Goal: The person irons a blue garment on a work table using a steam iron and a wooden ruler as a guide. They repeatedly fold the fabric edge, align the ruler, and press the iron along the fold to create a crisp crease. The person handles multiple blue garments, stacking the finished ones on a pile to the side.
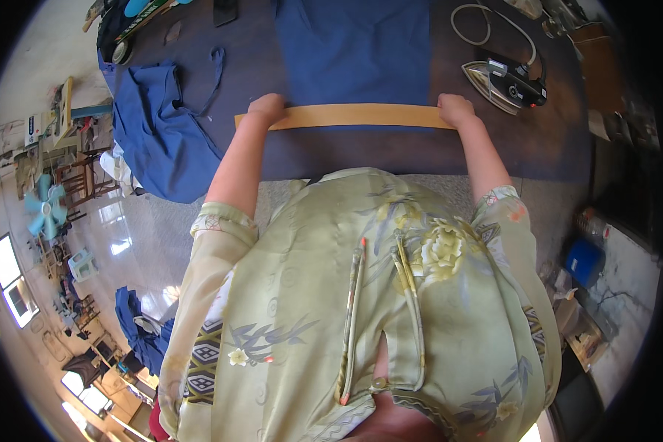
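Observation:
A long tan flat strip (364, 115), like a wooden ruler or board, lies across the lower end of a blue cloth (359, 61) on the dark-covered table. My left hand (267, 109) grips the strip near its left end, fingers curled over its far edge. At the right end, my right hand (455, 109) is closed around it in the same way. A thin line of blue cloth shows along the strip's near edge. Both forearms reach forward from a green flowered top.
An electric iron (508, 85) with a looped grey hose rests on the table (353, 152) at the right. More blue cloth (154, 127) with a tie hangs over the table's left edge. A dark phone-like object (225, 12) lies farther back. On the left stands a fan (46, 206).

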{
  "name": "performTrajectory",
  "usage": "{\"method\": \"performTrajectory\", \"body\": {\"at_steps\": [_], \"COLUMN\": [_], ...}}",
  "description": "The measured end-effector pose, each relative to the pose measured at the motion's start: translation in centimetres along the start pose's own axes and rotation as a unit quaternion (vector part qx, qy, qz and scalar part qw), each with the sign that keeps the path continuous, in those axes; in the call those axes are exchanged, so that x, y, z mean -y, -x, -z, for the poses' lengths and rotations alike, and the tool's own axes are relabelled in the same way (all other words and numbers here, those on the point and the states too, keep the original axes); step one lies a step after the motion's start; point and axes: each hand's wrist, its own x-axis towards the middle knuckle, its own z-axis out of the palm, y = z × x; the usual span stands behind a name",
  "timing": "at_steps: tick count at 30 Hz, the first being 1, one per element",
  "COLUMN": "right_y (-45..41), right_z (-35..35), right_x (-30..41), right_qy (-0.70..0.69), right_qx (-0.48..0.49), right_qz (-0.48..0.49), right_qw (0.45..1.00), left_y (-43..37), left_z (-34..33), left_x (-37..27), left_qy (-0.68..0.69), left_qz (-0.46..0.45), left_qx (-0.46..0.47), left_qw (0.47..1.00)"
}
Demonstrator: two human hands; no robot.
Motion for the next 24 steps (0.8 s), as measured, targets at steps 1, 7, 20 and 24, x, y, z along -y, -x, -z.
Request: {"method": "performTrajectory", "body": {"at_steps": [1, 7, 20, 24], "right_y": [-0.1, 2.6, 2.8, 3.4], "right_z": [-0.9, -0.3, -3.4, -3.6], "right_x": [-0.3, 1.8, 0.9, 0.5], "right_qy": [0.031, -0.054, -0.158, -0.149], "right_qx": [-0.074, -0.095, -0.121, -0.130], "right_qz": [0.012, 0.078, 0.104, 0.115], "right_qw": [0.997, 0.991, 0.975, 0.973], "left_y": [-0.1, 1.9, 2.5, 1.5], "left_z": [0.0, 2.7, -2.9, -4.0], "left_x": [-0.2, -4.2, -22.7, -23.3], "left_qy": [0.001, -0.103, -0.072, -0.133], "left_qz": [-0.001, 0.081, -0.378, -0.386], "left_qx": [-0.019, 0.014, -0.165, -0.182], "left_qw": [1.000, 0.991, 0.908, 0.895]}}
